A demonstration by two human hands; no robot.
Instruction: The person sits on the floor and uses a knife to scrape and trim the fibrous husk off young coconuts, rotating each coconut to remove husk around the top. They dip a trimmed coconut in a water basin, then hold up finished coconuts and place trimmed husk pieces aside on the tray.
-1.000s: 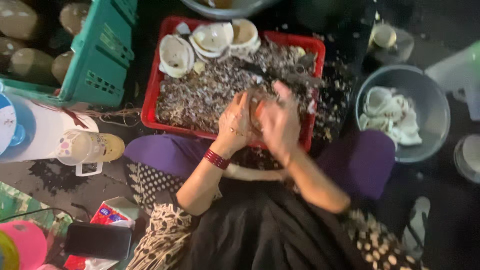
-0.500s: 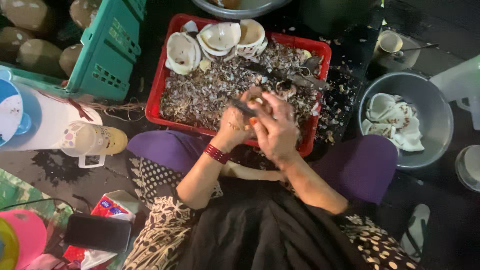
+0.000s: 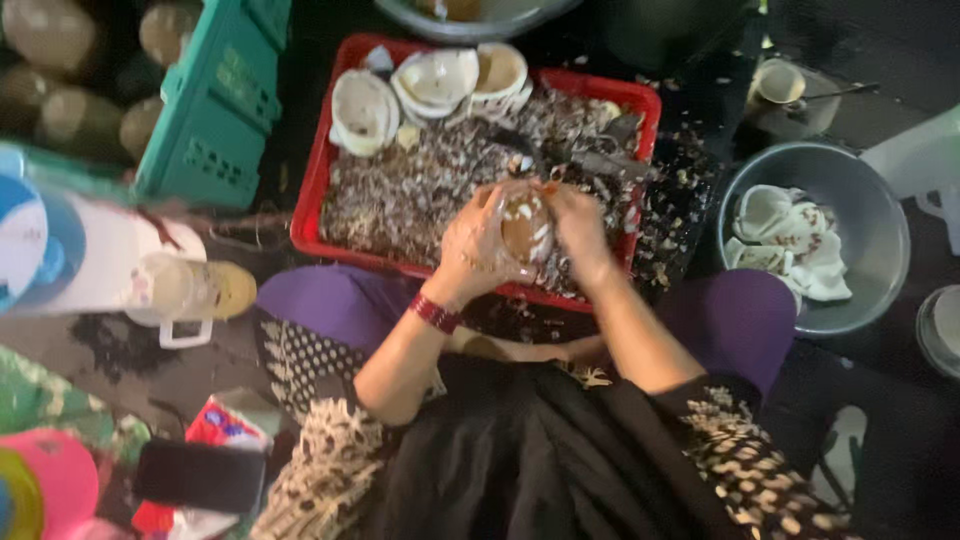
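Note:
Both my hands meet over the near edge of a red tray full of brown shell scraps. My left hand, with a red band on its wrist, cups a brown, partly peeled coconut piece. My right hand grips the same piece from the right side, with something small and orange at its fingertips. White coconut halves lie along the tray's far edge. A dark knife-like tool rests on the scraps beyond my hands.
A grey metal bowl with peeled white coconut pieces stands at the right. A teal crate is at the upper left, whole coconuts behind it. A white jug, a pink cap and a dark phone lie at the left.
My hands have turned the coconut piece so its brown face shows between them. They stay over the tray's near edge.

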